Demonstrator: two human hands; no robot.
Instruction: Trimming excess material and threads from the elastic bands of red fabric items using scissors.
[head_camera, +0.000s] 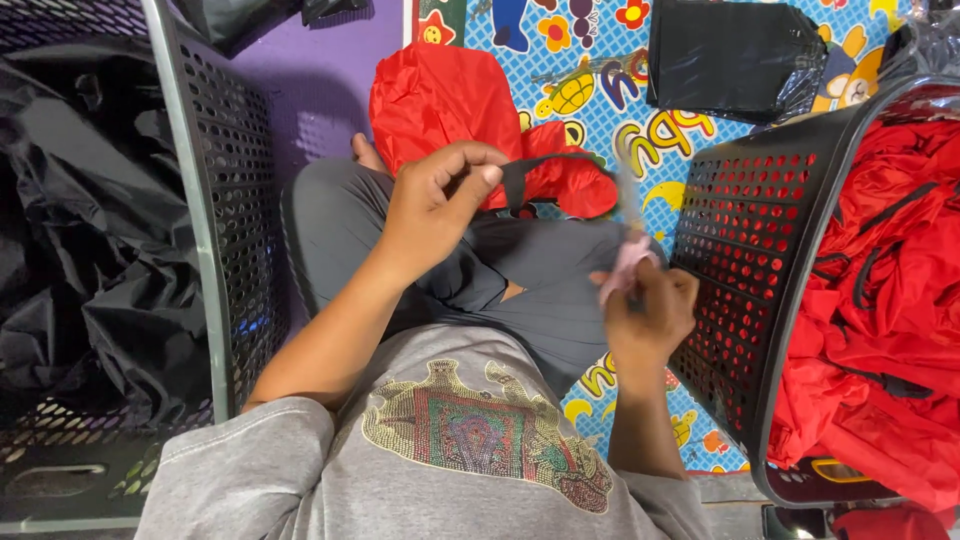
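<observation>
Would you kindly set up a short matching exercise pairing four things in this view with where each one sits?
Things:
1. left hand
2. right hand
3. basket of red fabric
4. basket of black fabric

Places or states:
A. at the picture's left edge
B. pinching a dark strap
C. at the picture's right edge
D. holding a small pale thing, blurred

Pairs: 1-B, 2-D, 3-C, 4-A

Red garment (450, 110) bunched on lap, black strap (545, 168) lifted.

Both hands (440, 205) (650, 310) raised, fingers pinched shut.
</observation>
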